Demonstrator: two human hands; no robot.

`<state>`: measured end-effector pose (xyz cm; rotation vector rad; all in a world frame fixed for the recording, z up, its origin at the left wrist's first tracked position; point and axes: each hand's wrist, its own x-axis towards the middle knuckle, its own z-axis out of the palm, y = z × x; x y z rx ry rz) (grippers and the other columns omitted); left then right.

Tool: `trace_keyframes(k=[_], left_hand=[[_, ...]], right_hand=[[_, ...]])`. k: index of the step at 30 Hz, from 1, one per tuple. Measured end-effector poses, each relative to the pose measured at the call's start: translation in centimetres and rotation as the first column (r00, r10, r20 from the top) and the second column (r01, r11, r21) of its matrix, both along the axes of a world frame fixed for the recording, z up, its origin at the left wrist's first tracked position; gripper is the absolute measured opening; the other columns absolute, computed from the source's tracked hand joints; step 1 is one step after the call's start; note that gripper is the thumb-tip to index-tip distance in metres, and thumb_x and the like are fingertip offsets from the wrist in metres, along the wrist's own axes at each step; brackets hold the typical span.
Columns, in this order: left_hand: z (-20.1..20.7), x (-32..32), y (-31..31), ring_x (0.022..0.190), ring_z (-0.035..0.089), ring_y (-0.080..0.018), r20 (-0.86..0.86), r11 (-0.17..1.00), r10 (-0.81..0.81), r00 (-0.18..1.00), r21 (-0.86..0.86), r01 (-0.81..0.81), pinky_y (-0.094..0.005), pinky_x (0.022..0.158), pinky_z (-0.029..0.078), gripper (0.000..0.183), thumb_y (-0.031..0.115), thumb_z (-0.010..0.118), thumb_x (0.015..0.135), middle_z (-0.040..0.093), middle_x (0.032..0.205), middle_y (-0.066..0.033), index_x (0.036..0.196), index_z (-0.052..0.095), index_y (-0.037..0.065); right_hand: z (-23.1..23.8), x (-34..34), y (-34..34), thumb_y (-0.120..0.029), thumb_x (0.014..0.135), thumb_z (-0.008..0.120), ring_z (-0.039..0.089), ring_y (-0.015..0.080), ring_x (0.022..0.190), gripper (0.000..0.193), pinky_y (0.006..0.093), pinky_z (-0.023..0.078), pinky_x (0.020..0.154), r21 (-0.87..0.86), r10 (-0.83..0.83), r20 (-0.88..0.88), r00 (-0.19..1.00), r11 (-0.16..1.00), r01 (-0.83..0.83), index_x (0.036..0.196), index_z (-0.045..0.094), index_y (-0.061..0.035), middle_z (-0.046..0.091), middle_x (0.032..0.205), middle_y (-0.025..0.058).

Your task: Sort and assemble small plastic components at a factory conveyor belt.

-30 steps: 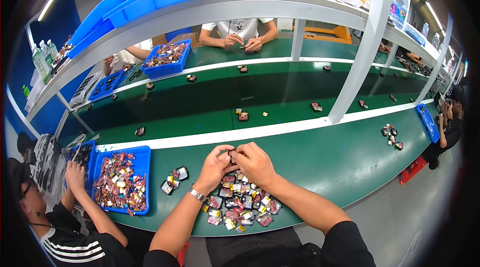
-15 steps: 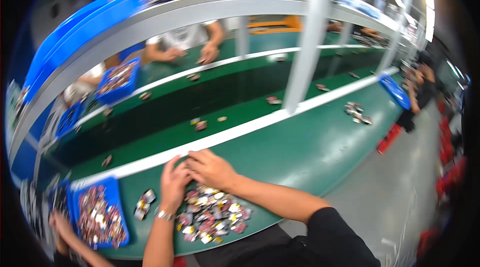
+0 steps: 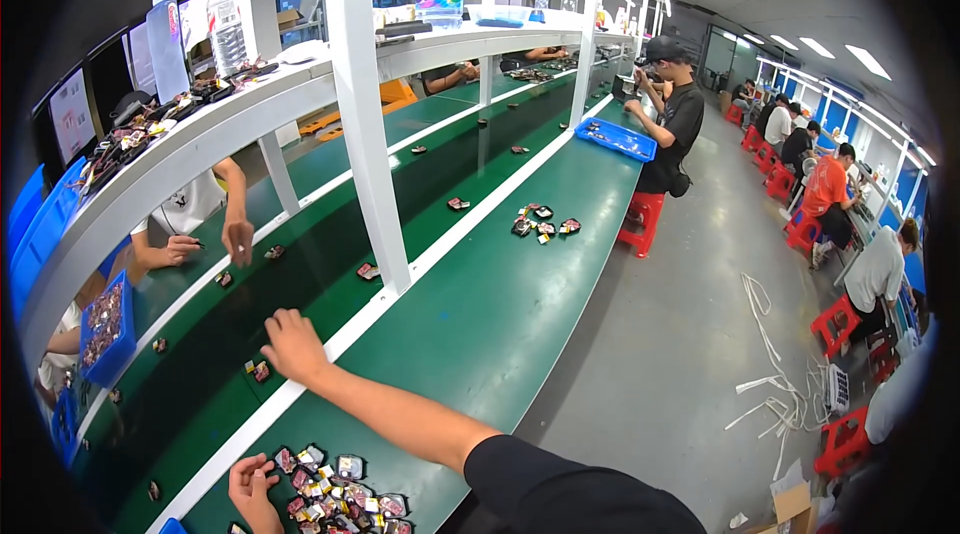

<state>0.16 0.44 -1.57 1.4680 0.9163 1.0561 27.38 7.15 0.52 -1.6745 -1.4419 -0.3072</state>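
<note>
My right arm stretches over the white rail, and my right hand [image 3: 295, 346] hangs above the dark green conveyor belt [image 3: 330, 319], fingers spread and nothing visible in them. Just below it on the belt lies a small electronic part [image 3: 259, 371] with red, yellow and silver areas. At the lower left, my left hand [image 3: 255, 494] has loosely bent fingers, held apart, beside a pile of similar small parts [image 3: 345, 496] on the green worktop [image 3: 470, 334]. The near edge of that pile is cut off by the picture's edge.
A white post [image 3: 365, 124] rises from the rail [image 3: 440, 252] right of my hand. A few parts [image 3: 543, 224] lie farther along the worktop, before a blue tray [image 3: 617, 139]. Across the belt, a co-worker's hand [image 3: 238, 242] reaches toward it. Red stools [image 3: 640, 224] stand beyond.
My hands were together above the pile and are now apart: the right has reached out over the belt, the left stays beside the pile. The view has swung right.
</note>
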Motion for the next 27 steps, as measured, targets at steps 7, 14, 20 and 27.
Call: trace_keyframes(k=[7,14,20,27], left_hand=[[-0.2,1.2,0.7,0.088,0.063,-0.015,0.02,0.999,0.005,1.0,0.039,-0.005,-0.0232,0.067,0.052,0.014,0.006,0.053,0.093,0.063,0.104,-0.0091,0.106,0.057,0.001],[-1.7,-0.9,1.9,0.082,0.062,-0.0131,0.064,0.998,0.057,0.996,0.032,-0.059,-0.0224,0.063,0.05,0.018,0.007,0.049,0.094,0.062,0.102,-0.0078,0.11,0.056,0.004],[1.2,0.1,-0.4,0.089,0.065,-0.0207,0.152,0.999,-0.002,0.988,-0.035,0.007,-0.0287,0.072,0.056,0.017,0.0,0.058,0.089,0.062,0.1,-0.0116,0.105,0.059,-0.005],[0.5,-0.2,0.2,0.089,0.062,-0.0193,0.198,1.0,-0.028,0.98,-0.008,0.03,-0.0272,0.074,0.054,0.018,0.003,0.061,0.088,0.061,0.1,-0.0115,0.105,0.059,-0.004]], right_hand=[[-1.8,-3.1,0.2,-0.025,0.074,0.075,0.054,0.0307,0.096,0.043,0.0406,0.047,0.083,-0.244,0.021,-0.002,1.0,0.97,-0.021,0.1,0.053,0.0004,0.055,0.1,0.0157],[-1.6,-4.6,0.6,-0.015,0.072,0.07,0.055,0.0341,0.096,0.035,0.0455,0.048,0.078,-0.121,-0.019,-0.126,0.992,0.993,0.004,0.098,0.051,-0.0007,0.056,0.097,0.0166],[-3.0,-2.7,-0.9,-0.014,0.071,0.071,0.062,0.0304,0.083,0.047,0.0396,0.049,0.075,0.052,0.218,-0.47,0.855,0.974,-0.22,0.112,0.054,0.0002,0.063,0.088,0.0149],[-3.8,-1.8,-6.4,-0.019,0.075,0.075,0.063,0.0182,0.078,0.05,0.0314,0.051,0.074,0.189,0.384,-0.628,0.677,0.919,-0.346,0.115,0.055,0.0013,0.065,0.086,0.0098]])
